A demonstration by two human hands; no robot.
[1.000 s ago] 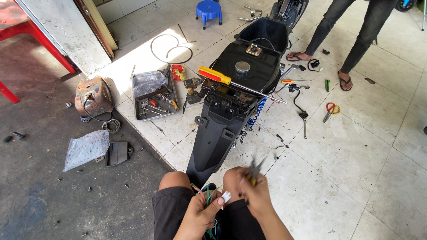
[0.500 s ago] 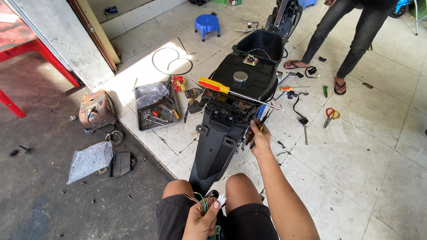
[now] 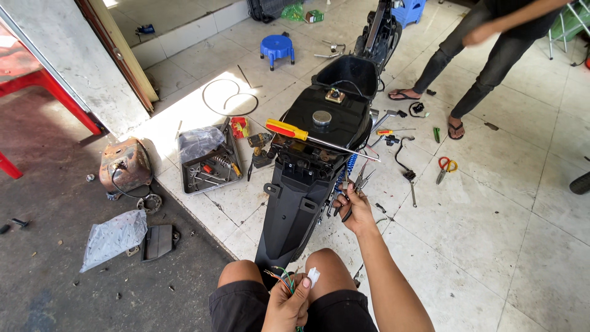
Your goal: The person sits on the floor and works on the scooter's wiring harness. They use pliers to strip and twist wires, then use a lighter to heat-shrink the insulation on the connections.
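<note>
I sit behind a stripped black scooter (image 3: 310, 154), its rear fender (image 3: 289, 215) between my knees. My left hand (image 3: 287, 304) is low at my lap, closed on a bundle of coloured wires with a white plug (image 3: 312, 276). My right hand (image 3: 351, 206) is stretched out to the scooter's right side and grips a pair of pliers (image 3: 359, 181), jaws pointing up beside the blue shock spring (image 3: 348, 167). A long screwdriver with a red and yellow handle (image 3: 289, 130) lies across the scooter's tail.
A grey tool tray (image 3: 206, 161) with a plastic bag sits left of the scooter. Loose tools, red-handled snips (image 3: 446, 166) and a wrench (image 3: 410, 184) lie on the tiles at right. Another person (image 3: 485, 55) stands at far right. A blue stool (image 3: 276, 46) stands behind.
My right hand left my lap and reached forward with the pliers to the scooter's right side. My left hand stayed at my lap with the wires.
</note>
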